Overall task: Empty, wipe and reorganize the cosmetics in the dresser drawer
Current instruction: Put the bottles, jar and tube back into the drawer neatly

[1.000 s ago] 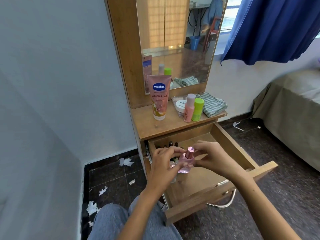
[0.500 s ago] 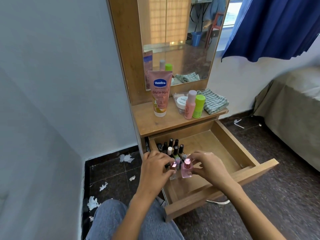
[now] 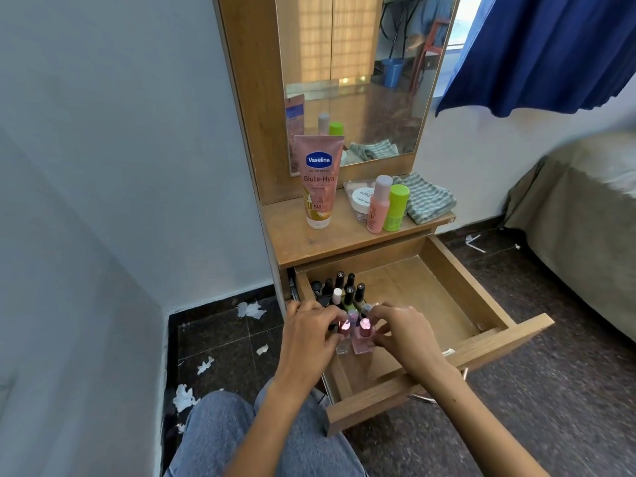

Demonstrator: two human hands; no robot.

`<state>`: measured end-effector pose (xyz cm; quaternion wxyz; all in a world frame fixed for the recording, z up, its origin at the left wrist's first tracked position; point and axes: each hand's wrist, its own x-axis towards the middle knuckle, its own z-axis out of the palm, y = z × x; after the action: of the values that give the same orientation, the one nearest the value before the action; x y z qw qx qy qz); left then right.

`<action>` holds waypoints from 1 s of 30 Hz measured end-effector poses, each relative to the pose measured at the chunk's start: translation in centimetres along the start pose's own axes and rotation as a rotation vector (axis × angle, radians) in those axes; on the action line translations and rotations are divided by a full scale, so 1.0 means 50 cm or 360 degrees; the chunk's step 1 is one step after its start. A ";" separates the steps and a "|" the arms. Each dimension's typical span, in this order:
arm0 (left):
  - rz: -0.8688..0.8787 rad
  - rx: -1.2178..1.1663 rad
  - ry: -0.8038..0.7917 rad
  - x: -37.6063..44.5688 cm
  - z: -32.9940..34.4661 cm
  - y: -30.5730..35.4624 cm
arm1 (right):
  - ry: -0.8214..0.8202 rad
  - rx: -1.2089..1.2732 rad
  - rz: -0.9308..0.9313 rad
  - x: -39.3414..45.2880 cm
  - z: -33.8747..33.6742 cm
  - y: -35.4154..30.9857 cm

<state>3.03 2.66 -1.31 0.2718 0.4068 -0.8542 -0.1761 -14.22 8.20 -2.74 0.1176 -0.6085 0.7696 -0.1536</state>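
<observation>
A: The right hand (image 3: 402,330) has its fingers curled round a pink nail polish bottle (image 3: 363,335), which stands upright on the floor of the open drawer (image 3: 481,294), near its left side.

B: And the left hand (image 3: 309,333)?

A: It pinches a second small bottle with a shiny pink cap (image 3: 343,333), just left of the first; the two bottles stand touching or nearly so, I cannot tell which.

B: What sits behind them?

A: A cluster of nail polish bottles (image 3: 346,290) in the far left corner of the drawer, mostly black-capped, one with a white cap. The right part of the drawer shows bare wood.

B: And on the dresser top (image 3: 292,235)?

A: A pink Vaseline Gluta-Hya tube (image 3: 318,182) stands cap-down at the left. To its right are a pink bottle (image 3: 378,204) and a green bottle (image 3: 395,208), side by side, with a round white jar (image 3: 361,199) just behind them. A folded striped cloth (image 3: 428,197) lies at the far right, below the mirror (image 3: 361,70).

B: The floor?

A: Dark tiles with scraps of white paper (image 3: 251,309) on the left; a blue curtain (image 3: 543,49) hangs at the upper right.
</observation>
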 end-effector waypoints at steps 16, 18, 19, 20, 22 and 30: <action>-0.0038 0.0085 -0.0045 -0.005 0.011 -0.005 | -0.0014 0.0138 -0.0024 0.003 -0.007 -0.003; -0.0047 0.0078 -0.0046 -0.005 0.012 -0.005 | -0.0010 0.0097 -0.0034 0.004 -0.009 -0.006; -0.0051 0.0076 -0.0049 -0.005 0.012 -0.005 | -0.0013 0.0083 -0.0039 0.005 -0.010 -0.007; -0.0053 0.0078 -0.0053 -0.004 0.013 -0.005 | -0.0017 0.0078 -0.0044 0.006 -0.011 -0.009; -0.0053 0.0079 -0.0050 -0.004 0.013 -0.005 | -0.0015 0.0096 -0.0058 0.006 -0.011 -0.011; -0.0070 0.0073 -0.0049 -0.006 0.014 -0.004 | 0.0005 0.0174 -0.0036 0.012 -0.001 0.001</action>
<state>2.88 2.83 -2.04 0.2453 0.4289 -0.8529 -0.1684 -14.44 7.61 -2.69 0.1476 -0.6095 0.7534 -0.1976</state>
